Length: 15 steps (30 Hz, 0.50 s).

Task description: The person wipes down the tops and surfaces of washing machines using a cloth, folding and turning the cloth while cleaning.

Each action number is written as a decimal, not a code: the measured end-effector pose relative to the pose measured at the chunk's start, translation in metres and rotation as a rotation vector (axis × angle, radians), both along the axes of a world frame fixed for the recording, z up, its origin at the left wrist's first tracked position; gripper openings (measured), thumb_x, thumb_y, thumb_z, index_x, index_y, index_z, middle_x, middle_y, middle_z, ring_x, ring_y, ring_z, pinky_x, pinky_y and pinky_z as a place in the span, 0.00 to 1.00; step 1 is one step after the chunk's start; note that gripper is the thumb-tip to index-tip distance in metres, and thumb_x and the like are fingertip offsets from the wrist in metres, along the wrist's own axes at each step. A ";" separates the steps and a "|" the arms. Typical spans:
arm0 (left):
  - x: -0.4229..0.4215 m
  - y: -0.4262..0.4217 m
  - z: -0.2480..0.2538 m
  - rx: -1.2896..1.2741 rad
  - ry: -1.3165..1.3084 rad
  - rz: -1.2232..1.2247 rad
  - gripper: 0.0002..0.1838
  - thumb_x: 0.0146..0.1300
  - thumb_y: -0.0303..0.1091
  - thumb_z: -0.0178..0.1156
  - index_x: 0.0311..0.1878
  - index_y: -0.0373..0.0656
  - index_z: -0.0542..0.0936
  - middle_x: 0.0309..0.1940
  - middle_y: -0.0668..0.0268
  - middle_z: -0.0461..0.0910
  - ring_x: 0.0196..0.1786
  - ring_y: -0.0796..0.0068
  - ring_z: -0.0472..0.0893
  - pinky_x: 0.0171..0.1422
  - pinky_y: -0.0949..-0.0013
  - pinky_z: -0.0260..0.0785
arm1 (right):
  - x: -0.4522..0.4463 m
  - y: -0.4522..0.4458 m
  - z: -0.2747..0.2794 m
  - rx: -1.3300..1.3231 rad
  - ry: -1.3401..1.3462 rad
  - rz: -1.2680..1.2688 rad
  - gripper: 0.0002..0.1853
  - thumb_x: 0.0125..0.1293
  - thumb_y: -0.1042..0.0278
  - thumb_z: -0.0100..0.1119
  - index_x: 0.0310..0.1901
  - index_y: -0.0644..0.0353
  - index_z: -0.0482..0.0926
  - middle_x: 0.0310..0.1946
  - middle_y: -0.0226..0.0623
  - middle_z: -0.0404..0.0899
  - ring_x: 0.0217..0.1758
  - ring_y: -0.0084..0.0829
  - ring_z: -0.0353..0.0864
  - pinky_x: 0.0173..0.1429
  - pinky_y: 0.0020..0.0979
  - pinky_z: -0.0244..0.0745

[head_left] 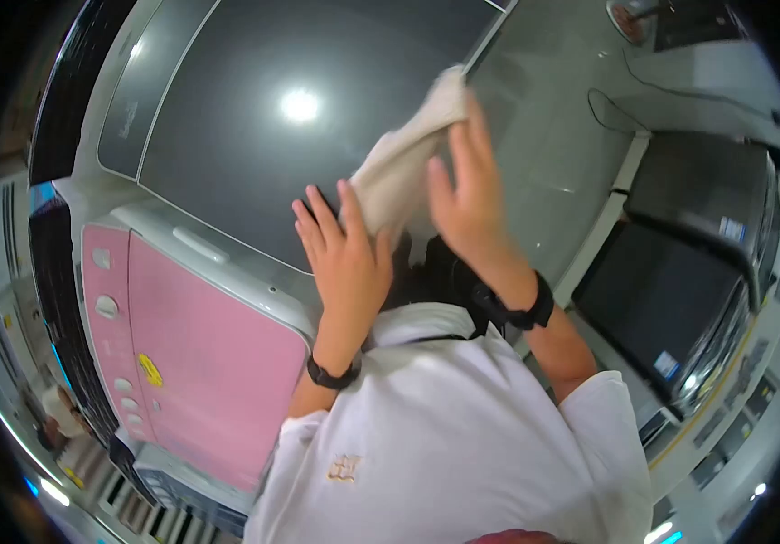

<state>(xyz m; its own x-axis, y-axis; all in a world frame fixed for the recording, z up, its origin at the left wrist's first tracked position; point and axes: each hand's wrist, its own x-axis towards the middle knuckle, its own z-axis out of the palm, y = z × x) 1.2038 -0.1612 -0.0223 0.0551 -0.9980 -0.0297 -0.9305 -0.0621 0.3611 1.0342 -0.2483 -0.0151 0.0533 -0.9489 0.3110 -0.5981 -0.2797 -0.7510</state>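
Two hands meet a beige cloth (pixel 401 172) by the near right corner of the dark glossy lid (pixel 254 136), left hand (pixel 349 258) fingers spread, unclenched, right hand (pixel 469 195) half-open, grip too blurred to tell; flat, even pressure seems best.

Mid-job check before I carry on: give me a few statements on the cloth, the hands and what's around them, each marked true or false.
1. The cloth reaches from the left hand to the right hand. True.
2. The cloth is dark blue. False: it is pale.
3. The right hand is balled in a fist. False: its fingers are stretched out, with the thumb apart.
4. A yellow sticker is on the pink panel. True.
5. The shirt is black. False: the shirt is white.
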 end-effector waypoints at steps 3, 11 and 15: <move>-0.015 -0.044 0.003 -0.014 -0.053 0.021 0.38 0.75 0.43 0.63 0.83 0.39 0.64 0.85 0.38 0.53 0.86 0.31 0.53 0.83 0.25 0.44 | -0.028 -0.065 0.006 -0.017 -0.044 -0.019 0.24 0.71 0.75 0.59 0.66 0.75 0.71 0.81 0.65 0.59 0.81 0.65 0.64 0.82 0.46 0.65; -0.078 -0.138 -0.006 -0.080 0.033 0.042 0.35 0.70 0.38 0.67 0.79 0.42 0.72 0.85 0.43 0.56 0.85 0.26 0.52 0.84 0.26 0.44 | -0.076 -0.186 0.026 0.167 -0.012 0.295 0.16 0.74 0.77 0.52 0.60 0.74 0.75 0.75 0.61 0.71 0.73 0.64 0.73 0.75 0.47 0.71; -0.128 -0.187 -0.005 -0.155 0.084 0.228 0.33 0.65 0.35 0.68 0.74 0.42 0.76 0.84 0.44 0.56 0.83 0.17 0.49 0.81 0.20 0.43 | -0.100 -0.222 0.034 0.344 -0.207 0.629 0.15 0.71 0.80 0.51 0.56 0.74 0.78 0.72 0.59 0.75 0.71 0.59 0.77 0.74 0.43 0.72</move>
